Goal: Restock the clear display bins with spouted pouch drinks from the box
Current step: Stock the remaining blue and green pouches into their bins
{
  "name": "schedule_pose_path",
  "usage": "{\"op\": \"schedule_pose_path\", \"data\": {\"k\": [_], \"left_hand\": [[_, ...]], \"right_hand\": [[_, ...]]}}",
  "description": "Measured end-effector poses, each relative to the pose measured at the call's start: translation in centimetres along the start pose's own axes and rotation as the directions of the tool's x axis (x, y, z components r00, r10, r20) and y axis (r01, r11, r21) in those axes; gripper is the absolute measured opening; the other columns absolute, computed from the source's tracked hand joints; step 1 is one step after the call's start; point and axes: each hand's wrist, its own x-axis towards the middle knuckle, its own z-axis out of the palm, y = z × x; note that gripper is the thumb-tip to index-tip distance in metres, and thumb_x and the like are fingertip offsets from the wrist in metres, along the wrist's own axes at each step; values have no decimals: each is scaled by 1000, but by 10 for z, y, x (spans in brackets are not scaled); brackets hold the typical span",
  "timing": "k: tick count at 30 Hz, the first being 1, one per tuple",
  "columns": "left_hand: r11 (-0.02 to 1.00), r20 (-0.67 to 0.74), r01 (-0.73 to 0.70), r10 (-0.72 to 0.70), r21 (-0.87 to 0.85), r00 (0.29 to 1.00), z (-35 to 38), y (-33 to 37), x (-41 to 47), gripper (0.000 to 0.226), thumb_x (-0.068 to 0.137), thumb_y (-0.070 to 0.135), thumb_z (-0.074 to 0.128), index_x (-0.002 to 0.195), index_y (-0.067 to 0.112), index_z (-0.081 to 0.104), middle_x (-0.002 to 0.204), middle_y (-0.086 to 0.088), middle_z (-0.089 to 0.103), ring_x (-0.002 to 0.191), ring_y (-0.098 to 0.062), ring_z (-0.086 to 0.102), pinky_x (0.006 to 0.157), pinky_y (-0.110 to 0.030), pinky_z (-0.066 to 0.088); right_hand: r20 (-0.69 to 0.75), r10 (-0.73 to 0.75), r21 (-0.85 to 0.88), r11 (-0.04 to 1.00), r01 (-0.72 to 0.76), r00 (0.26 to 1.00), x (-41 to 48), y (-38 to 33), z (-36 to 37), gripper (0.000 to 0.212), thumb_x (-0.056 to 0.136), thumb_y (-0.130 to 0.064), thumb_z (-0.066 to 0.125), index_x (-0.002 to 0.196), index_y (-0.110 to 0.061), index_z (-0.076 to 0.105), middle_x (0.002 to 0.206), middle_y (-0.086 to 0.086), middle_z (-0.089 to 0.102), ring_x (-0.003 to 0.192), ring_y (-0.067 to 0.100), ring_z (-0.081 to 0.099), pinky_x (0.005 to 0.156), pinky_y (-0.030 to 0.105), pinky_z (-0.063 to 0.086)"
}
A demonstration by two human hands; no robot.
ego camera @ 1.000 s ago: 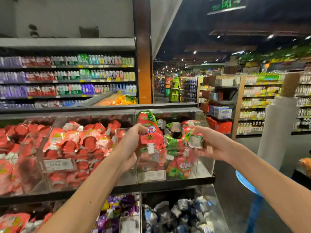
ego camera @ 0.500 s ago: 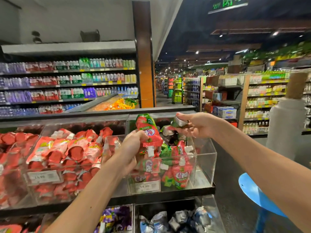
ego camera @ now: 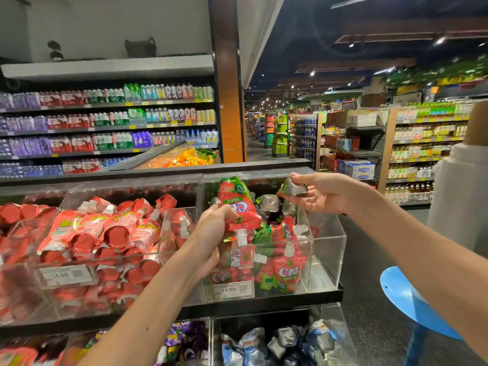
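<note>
Over the bin [ego camera: 327, 249], right hand [ego camera: 324, 192] partly hides its pouch [ego camera: 294, 187].

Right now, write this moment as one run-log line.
left hand: grips red pouch, spout down | right hand: pinches second pouch | place: over clear bin

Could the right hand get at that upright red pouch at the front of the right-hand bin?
Probably yes: the clear bin looks open on top above the red pouch. But the right hand is full, pinching a silver-bottomed pouch.

The right bin [ego camera: 327, 262] stands beside the left bin [ego camera: 23, 297] on a shelf [ego camera: 264, 304], above lower bins [ego camera: 336, 322].
</note>
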Motion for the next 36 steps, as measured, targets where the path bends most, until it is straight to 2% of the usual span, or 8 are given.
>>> {"op": "schedule_pose_path", "data": {"k": [3, 6, 9, 13, 20, 26, 31, 36], "left_hand": [[1000, 31, -1, 0, 25, 1000, 0, -1, -1, 39, 91, 7, 50, 130, 4, 51, 57, 4, 63, 58, -11, 62, 54, -28, 50], [1000, 38, -9, 9, 12, 999, -1, 1, 2, 57, 90, 6, 50, 146, 2, 37, 63, 0, 66, 58, -14, 63, 50, -27, 51], [999, 23, -50, 50, -6, 998, -3, 7, 2, 39, 92, 3, 50, 131, 4, 50, 62, 3, 68, 52, -11, 64, 46, -24, 51], [988, -24, -122, 124, 97, 992, -14, 18, 3, 28, 91, 2, 58, 101, 28, 59, 89, -5, 73, 68, -15, 67, 63, -30, 53], [711, 164, -429, 412, 557, 896, -34, 48, 19, 42, 89, -5, 64, 123, 20, 63, 102, -4, 70, 88, -12, 71, 67, -23, 60], [484, 313, -476, 380, 734, 870, -34, 45, 41, 36, 92, -2, 63, 117, 24, 62, 101, 3, 67, 98, -13, 66, 72, -32, 62], [532, 233, -358, 289, 767, 929, -47, 35, 52, 28, 95, 9, 64, 118, 25, 58, 110, -5, 65, 91, -7, 62, 61, -16, 52], [210, 198, -252, 247, 945, 948, -45, 23, 51, 27, 99, 31, 60, 125, 29, 59, 119, -9, 67, 101, -24, 65, 87, -44, 55]], "right_hand": [[-19, -33, 45, 998, 34, 999, 13, 3, 8, 18, 91, -6, 68, 108, -4, 62, 147, 20, 36, 118, 35, 59, 50, 28, 58], [-156, -185, -277, 951, 137, 970, 28, 6, 19, 18, 95, -5, 64, 110, 4, 61, 124, 15, 59, 93, 27, 70, 57, 33, 62], [-272, -555, -887, 461, 18, 786, 40, 13, 21, 19, 97, -17, 60, 107, -2, 64, 104, 13, 69, 87, 30, 70, 67, 34, 55], [-136, -724, -987, 162, -25, 676, 41, 18, 25, 12, 95, -15, 57, 101, -9, 65, 102, 12, 70, 92, 35, 66, 72, 37, 51], [179, -716, -672, 411, 616, 674, -16, -3, 37, 30, 93, -25, 64, 122, -21, 61, 99, -6, 67, 85, 12, 64, 77, 29, 52], [372, -584, -703, 331, 630, 722, -12, 26, 46, 19, 88, -25, 75, 104, -17, 72, 94, -6, 72, 83, 5, 67, 74, 23, 55], [390, -592, -735, 262, 626, 706, 5, 39, 62, 25, 86, -32, 75, 108, -20, 72, 108, -5, 72, 80, 5, 60, 69, 21, 46], [394, -565, -834, 112, 541, 725, 19, 41, 77, 28, 90, -34, 71, 116, -24, 72, 121, 1, 70, 108, 22, 63, 90, 33, 49]]}}
